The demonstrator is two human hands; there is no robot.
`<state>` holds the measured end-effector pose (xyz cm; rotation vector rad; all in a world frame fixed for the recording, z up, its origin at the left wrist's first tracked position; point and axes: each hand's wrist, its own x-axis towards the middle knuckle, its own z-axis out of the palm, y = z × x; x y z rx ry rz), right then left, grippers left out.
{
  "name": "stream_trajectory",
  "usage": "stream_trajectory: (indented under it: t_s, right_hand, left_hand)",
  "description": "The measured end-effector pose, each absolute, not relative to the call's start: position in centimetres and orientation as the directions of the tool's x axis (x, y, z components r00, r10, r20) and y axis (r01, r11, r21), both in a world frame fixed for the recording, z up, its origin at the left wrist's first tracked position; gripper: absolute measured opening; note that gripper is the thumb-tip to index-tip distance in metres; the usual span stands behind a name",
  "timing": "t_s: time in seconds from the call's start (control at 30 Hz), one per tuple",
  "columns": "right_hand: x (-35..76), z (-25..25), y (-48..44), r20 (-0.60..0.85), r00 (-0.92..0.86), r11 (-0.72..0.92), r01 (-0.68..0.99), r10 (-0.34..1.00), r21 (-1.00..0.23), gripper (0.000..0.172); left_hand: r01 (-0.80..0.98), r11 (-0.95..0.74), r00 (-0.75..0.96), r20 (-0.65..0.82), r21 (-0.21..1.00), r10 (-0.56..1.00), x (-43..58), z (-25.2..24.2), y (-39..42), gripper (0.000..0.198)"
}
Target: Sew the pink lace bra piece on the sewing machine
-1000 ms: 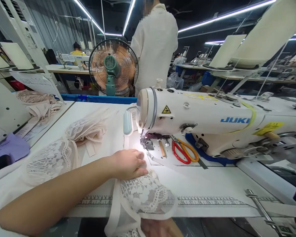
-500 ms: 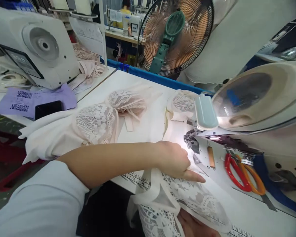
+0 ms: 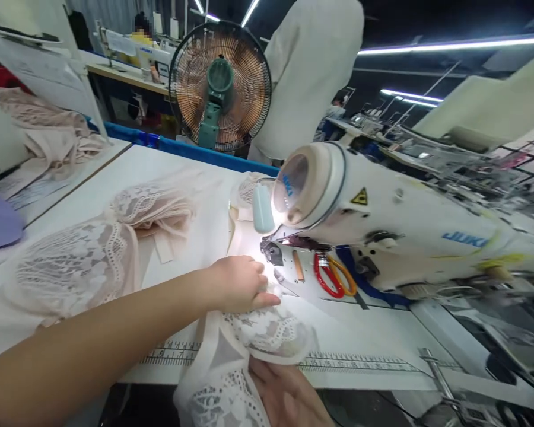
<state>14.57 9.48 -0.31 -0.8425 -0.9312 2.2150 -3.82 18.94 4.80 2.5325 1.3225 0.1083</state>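
Observation:
A white lace bra (image 3: 271, 335) lies across the table's front edge, one lace cup on the table and another part hanging below. My left hand (image 3: 240, 284) reaches in from the left, closed on the bra's upper edge beside the sewing machine's presser foot (image 3: 273, 254), its thumb pointing right. Under the near cup is my right hand (image 3: 289, 394), closed on its lower edge; the lace and fabric hide some fingertips. Light from the sewing machine (image 3: 360, 201) falls on the fabric strip at the needle area.
Pale pink lace bras (image 3: 75, 261) lie piled at left. Right of the presser foot are red-handled scissors (image 3: 328, 276), an orange-handled pair (image 3: 343, 276) and a small wooden-handled tool (image 3: 298, 265). A ruler tape (image 3: 356, 362) runs along the front edge. A fan (image 3: 220, 89) stands behind the table.
The view has swung right and tilted up, showing more of the sewing machine and the room. My left thumb is drawn in closer to the fabric. More of my right hand shows beneath the cup.

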Motion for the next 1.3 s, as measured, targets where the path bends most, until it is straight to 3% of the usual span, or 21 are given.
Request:
stream_trajectory:
  t_s: [0.17, 0.43, 0.57, 0.73, 1.03, 1.3]
  right_hand:
    - [12.7, 0.3, 10.8, -0.198, -0.695, -0.591, -0.385, 0.691, -0.709, 0.062]
    - [11.6, 0.4, 11.8, -0.056, -0.726, -0.532, -0.446, 0.685, -0.720, 0.058]
    - [11.3, 0.6, 12.4, -0.046, -0.708, -0.479, -0.429, 0.705, -0.766, 0.067]
    - [11.0, 0.8, 13.4, -0.026, -0.719, -0.445, -0.400, 0.694, -0.801, 0.063]
    - [10.8, 1.0, 13.7, 0.007, -0.732, -0.458, -0.434, 0.681, -0.776, 0.059]
    - [10.9, 0.6, 13.6, -0.008, -0.736, -0.491, -0.443, 0.676, -0.750, 0.052]
  left_hand:
    - [0.804, -0.545, 0.571, -0.052, 0.237, 0.819, -3.9, 4.6, 19.7, 0.045]
    - [0.813, -0.558, 0.577, -0.107, 0.168, 0.809, -3.8, 5.3, 20.7, 0.047]
    - [0.811, -0.572, 0.584, -0.113, 0.121, 0.804, -3.8, 5.4, 21.0, 0.046]
    - [0.829, -0.549, 0.559, -0.121, 0.111, 0.820, -3.9, 5.5, 21.5, 0.046]
    - [0.846, -0.533, 0.529, -0.131, 0.010, 0.838, -3.5, 5.0, 21.2, 0.050]
    - [0.874, -0.472, 0.468, -0.056, -0.114, 0.882, -2.4, 4.6, 20.6, 0.054]
